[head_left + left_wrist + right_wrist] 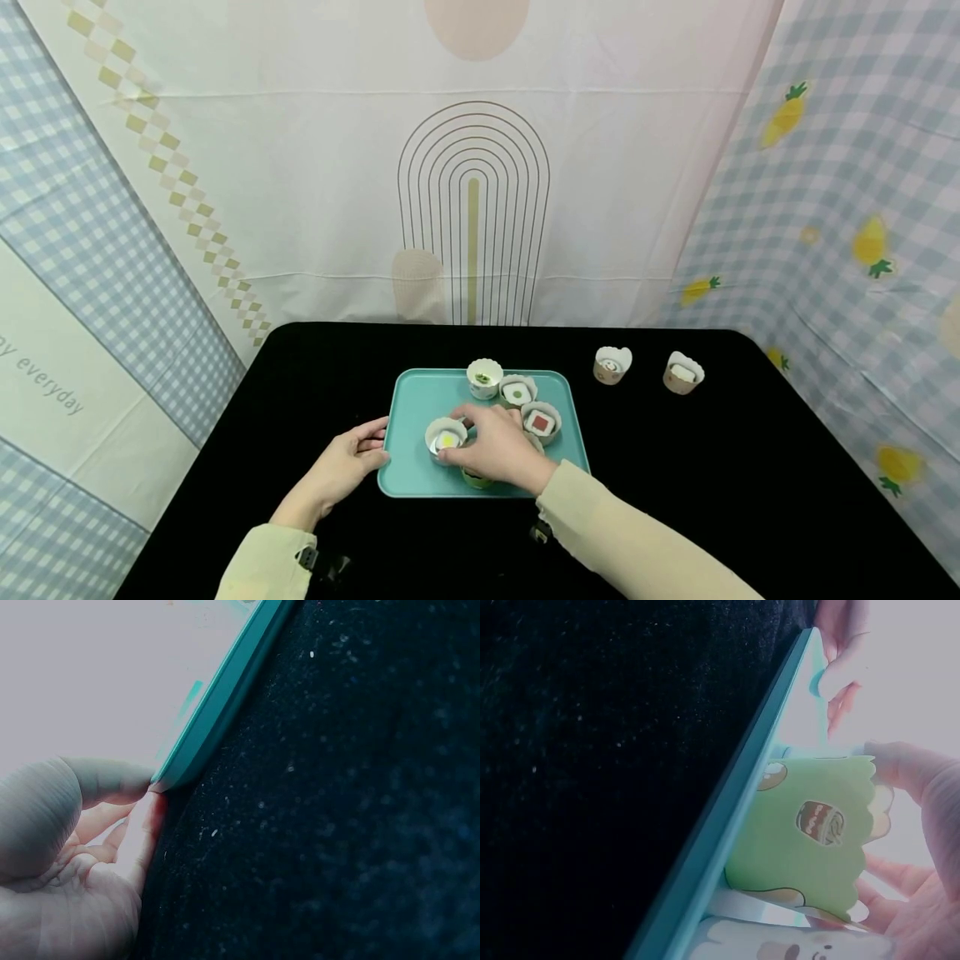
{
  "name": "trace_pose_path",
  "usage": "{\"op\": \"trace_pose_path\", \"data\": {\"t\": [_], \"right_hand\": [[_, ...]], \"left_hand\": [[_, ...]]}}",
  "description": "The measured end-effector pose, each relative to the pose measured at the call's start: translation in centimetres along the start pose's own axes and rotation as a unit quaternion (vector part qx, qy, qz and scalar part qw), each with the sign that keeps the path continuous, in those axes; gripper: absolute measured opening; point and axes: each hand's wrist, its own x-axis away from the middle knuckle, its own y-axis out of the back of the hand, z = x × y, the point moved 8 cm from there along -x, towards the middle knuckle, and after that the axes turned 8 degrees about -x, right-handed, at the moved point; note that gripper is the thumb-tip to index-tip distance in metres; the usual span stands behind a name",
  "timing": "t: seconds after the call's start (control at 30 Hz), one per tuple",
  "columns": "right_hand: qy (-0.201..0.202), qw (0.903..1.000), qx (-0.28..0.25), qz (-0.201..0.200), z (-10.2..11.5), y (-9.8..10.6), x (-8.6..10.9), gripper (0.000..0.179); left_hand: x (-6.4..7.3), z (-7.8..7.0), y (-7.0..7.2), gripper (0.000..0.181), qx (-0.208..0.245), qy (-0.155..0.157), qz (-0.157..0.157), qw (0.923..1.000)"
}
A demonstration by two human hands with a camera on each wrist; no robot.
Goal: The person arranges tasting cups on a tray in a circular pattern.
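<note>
My left hand (345,462) pinches the left edge of a teal tray (412,387); in the left wrist view its thumb and fingertips meet at the tray rim (214,712). Over the tray, my right hand (498,446) grips a scalloped paper baking cup (432,447), which holds a white piece with a yellow centre. Below that hand stands a green paper cup (477,482), seen large as a printed green cup (802,832) in the right wrist view. Close by are a cup with a red-topped piece (541,422), a cup with a green-dotted piece (517,391) and another partly hidden by the hand.
A white cup with green bits (484,379) stands at the tray's back edge. Off the tray to the right, on the black table (675,483), are two more paper cups, one nearer (609,372) and one farther right (681,383). Patterned curtains hang behind and beside the table.
</note>
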Motion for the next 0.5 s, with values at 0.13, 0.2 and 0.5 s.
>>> {"op": "trace_pose_path", "data": {"t": [0.13,0.2,0.5], "right_hand": [[0.007,0.9999,-0.005,-0.013,0.2,0.4,0.2,0.06],[0.012,0.9995,-0.019,-0.023,0.4,1.0,0.4,0.063],[0.011,0.993,-0.066,-0.098,-0.6,5.3,2.1,0.067]], "left_hand": [[0.0,0.2,0.0,0.055,-0.002,-0.001,-0.001,1.0],[0.0,0.2,0.1,0.055,-0.002,-0.001,-0.002,1.0],[-0.2,0.3,0.1,0.056,0.001,-0.003,-0.003,1.0]]}}
